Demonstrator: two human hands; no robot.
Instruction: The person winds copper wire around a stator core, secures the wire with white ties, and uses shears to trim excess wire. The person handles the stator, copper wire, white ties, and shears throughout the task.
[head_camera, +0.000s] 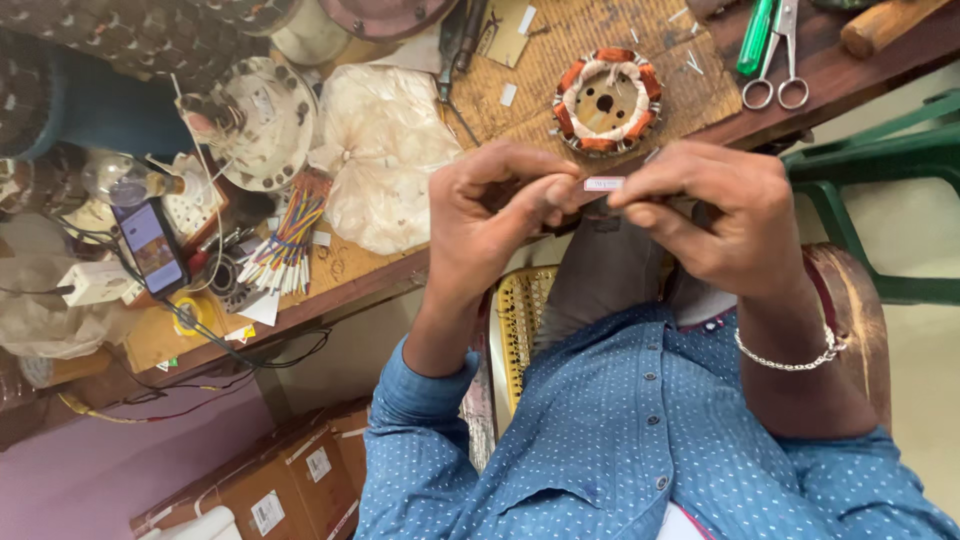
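Note:
My left hand (495, 205) and my right hand (715, 210) meet in front of my chest, above my lap. Together their fingertips pinch a small white strip (603, 184), with the thumbs and forefingers closed on its two ends. A silver chain bracelet (790, 360) circles my right wrist. Just beyond the hands, a round motor stator (607, 103) with copper windings and white insulation lies on a woven brown mat (560, 50) on the wooden workbench (840, 70).
Scissors (780, 60) and a green-handled tool (757, 35) lie at the bench's right. A crumpled plastic bag (380, 150), a round metal motor cover (260, 120), coloured sleeves (285, 245) and a lit phone (152, 245) sit left. Cardboard boxes (290, 480) stand below; a green chair (880, 170) stands right.

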